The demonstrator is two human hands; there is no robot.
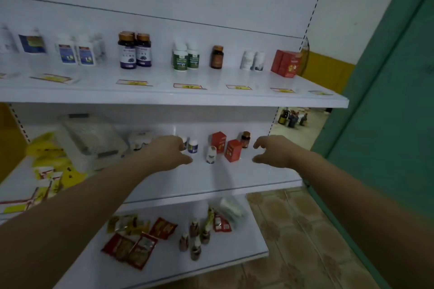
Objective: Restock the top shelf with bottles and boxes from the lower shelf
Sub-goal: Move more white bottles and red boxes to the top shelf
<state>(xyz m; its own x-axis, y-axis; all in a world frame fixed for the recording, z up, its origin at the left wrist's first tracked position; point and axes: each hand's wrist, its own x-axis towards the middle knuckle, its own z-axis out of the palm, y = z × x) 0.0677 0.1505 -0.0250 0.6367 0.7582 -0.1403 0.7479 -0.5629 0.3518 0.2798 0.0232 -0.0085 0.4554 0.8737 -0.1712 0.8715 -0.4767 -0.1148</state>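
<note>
Your top shelf (94, 91) carries grouped bottles (135, 50) and red cartons (285, 63) at its right end. Your lower shelf (211, 180) holds two red boxes (218, 142), small bottles (193, 146) and a white basket (91, 138).

a single wide-angle view comes from a camera worn on the person's head. it faces forward and somewhat down at a white shelving unit, close enough that both forearms reach in from the bottom corners, with the left hand (169, 151) and right hand (272, 151) at the centre of the frame. the top shelf (164, 96) crosses the upper middle, the lower shelf (211, 178) the centre, and a bottom shelf (234, 248) the lower middle. the unit's right end is in frame, with tiled floor (293, 230) and a green wall (387, 124) along the right. the upper left is blurred.
</note>
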